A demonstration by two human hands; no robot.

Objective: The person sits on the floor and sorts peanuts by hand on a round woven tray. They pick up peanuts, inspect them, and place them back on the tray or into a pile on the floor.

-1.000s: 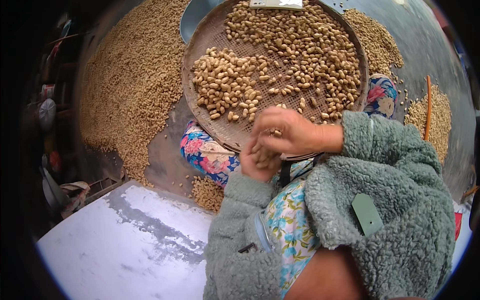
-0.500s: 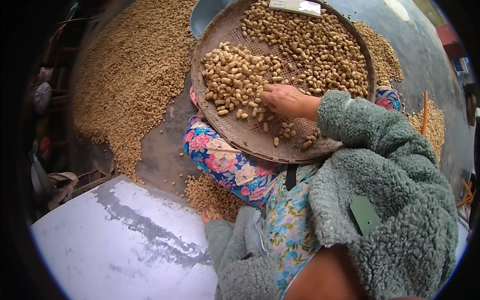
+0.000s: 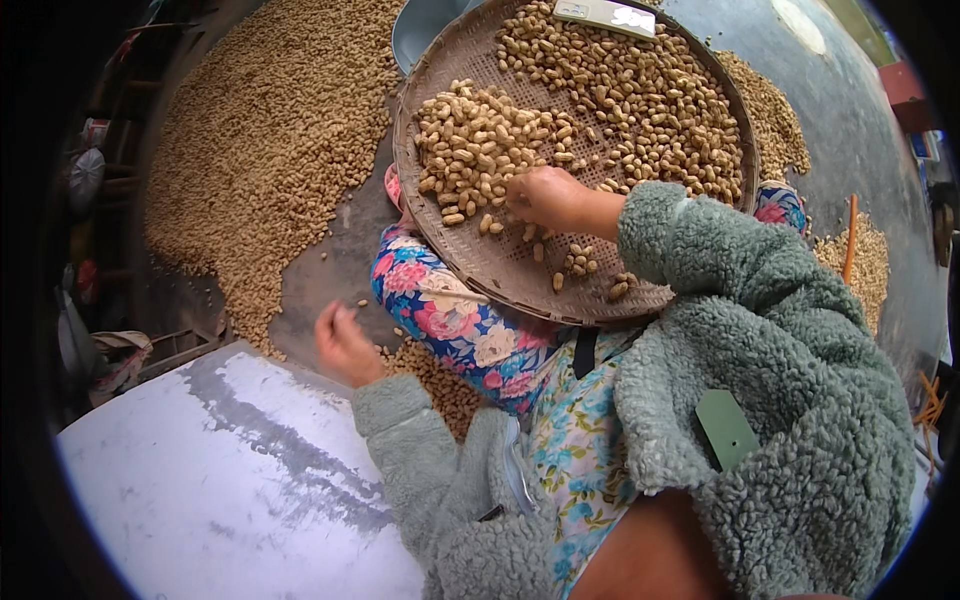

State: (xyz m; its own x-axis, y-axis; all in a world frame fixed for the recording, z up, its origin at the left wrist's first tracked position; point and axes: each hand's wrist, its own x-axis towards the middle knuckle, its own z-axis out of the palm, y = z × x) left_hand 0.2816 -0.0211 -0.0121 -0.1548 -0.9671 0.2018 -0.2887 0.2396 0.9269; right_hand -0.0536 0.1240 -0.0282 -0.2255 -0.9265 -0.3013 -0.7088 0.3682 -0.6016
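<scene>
A round woven bamboo tray [image 3: 480,270] rests across my lap, holding unshelled peanuts. On its left side is a paler heap of peanuts [image 3: 475,140]; a wider, darker spread of peanuts [image 3: 670,120] covers the right. My right hand [image 3: 548,198] is over the near edge of the pale heap, its fingers curled closed and pointing down; what they hold is hidden. A small cluster of peanuts [image 3: 580,261] lies below that hand on the tray. Off the tray, my left hand [image 3: 347,345] is raised above the floor beside a small peanut pile [image 3: 440,385]; motion smears its fingers.
A large peanut heap [image 3: 270,140] spreads over the floor at left. More peanuts [image 3: 765,110] lie beyond the tray at right. A phone [image 3: 605,16] sits on the tray's far rim, near a blue-grey basin [image 3: 415,35]. A worn white surface [image 3: 240,480] is at lower left.
My left hand has lifted from the small floor pile and moved left and away from me. My right hand has shifted slightly left over the pale heap.
</scene>
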